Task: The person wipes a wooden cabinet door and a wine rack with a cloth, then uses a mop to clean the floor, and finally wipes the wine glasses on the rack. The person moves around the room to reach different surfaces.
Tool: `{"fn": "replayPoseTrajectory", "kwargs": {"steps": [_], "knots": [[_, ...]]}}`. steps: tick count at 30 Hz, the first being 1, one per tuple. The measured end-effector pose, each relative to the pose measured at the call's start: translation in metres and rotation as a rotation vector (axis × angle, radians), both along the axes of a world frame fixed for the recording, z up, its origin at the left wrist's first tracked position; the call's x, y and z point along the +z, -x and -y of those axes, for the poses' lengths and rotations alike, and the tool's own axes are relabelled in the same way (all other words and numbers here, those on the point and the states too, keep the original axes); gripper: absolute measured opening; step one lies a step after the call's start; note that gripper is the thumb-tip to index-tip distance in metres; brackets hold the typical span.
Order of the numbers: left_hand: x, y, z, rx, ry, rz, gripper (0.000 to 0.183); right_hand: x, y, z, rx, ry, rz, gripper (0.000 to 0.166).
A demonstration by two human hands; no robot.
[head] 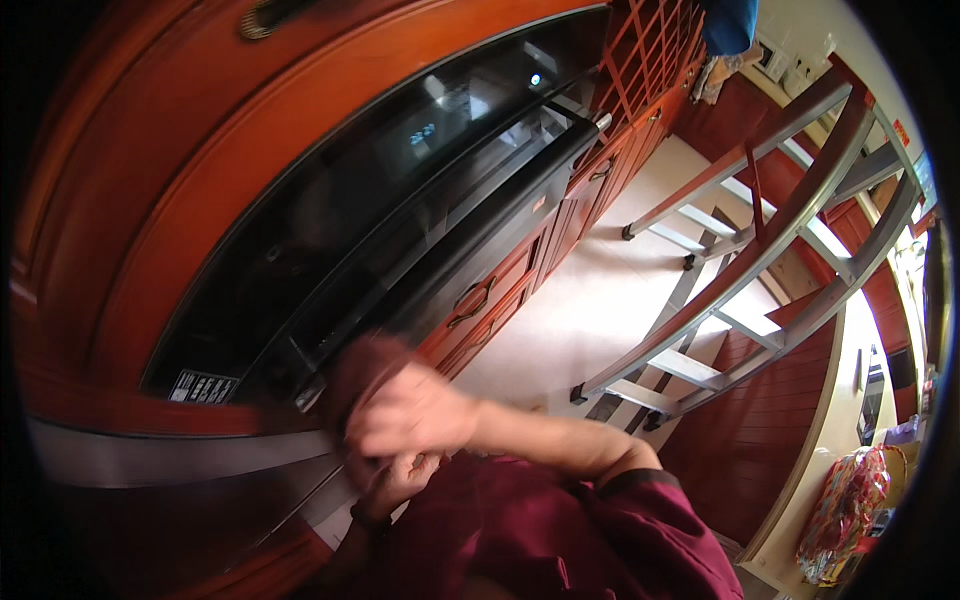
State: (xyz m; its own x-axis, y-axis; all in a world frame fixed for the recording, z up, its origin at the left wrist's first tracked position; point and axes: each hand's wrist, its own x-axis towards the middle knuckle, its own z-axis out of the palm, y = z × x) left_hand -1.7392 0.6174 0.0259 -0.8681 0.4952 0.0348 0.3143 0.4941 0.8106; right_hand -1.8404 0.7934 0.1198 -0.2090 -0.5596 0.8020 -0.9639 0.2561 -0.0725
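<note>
A dark maroon cloth [365, 369] is bunched in front of me, blurred by motion. My right hand [409, 416] grips it, the fingers curled over its near side. Just beneath, my left hand [401, 480] has its thumb and fingers closed at the cloth's lower part, partly covered by the right hand. A dark band circles the left wrist. Beyond the hands is a built-in oven with a black glass front [330, 232]. Its long black handle bar [480, 214] runs up to the right, the near end close to the cloth.
Red-brown wooden cabinets [150, 195] surround the oven, with a drawer pull [472, 300] below it. An aluminium stepladder [720, 300] stands on the pale floor [585, 300] to the right. At far right, a plastic-wrapped bundle [844, 510] sits on a counter. Blue cloth [729, 26] hangs at the top.
</note>
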Motion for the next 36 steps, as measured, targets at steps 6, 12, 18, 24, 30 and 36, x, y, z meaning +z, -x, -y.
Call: {"fn": "replayPoseTrajectory", "kwargs": {"steps": [6, 12, 18, 24, 30, 36], "knots": [[-0.011, -0.012, -0.027, 0.168, -0.037, 0.535, 0.015, -0.053, 0.159, -0.207, -0.03, 1.36, 0.729, 0.023], [-0.03, -0.007, -0.035, -0.018, 0.044, 0.564, 0.018, -0.107, 0.085, -0.017, -0.491, 0.709, 0.616, 0.034], [-0.061, 0.002, 0.022, -0.232, 0.282, 0.48, 0.025, -0.134, 0.014, 0.042, 0.24, 0.467, 0.92, 0.025], [-0.011, 0.028, 0.017, -0.195, 0.359, 0.692, 0.027, -0.115, 0.188, -0.19, -0.648, 1.344, 0.456, 0.024], [-0.044, 0.04, 0.056, -0.191, 0.477, 0.793, 0.029, -0.202, 0.049, 0.055, -0.468, 1.051, 1.018, 0.025], [-0.049, 0.047, 0.06, -0.247, 0.359, 0.769, 0.031, -0.248, 0.011, 0.018, -0.526, 0.536, 1.454, 0.016]]}}
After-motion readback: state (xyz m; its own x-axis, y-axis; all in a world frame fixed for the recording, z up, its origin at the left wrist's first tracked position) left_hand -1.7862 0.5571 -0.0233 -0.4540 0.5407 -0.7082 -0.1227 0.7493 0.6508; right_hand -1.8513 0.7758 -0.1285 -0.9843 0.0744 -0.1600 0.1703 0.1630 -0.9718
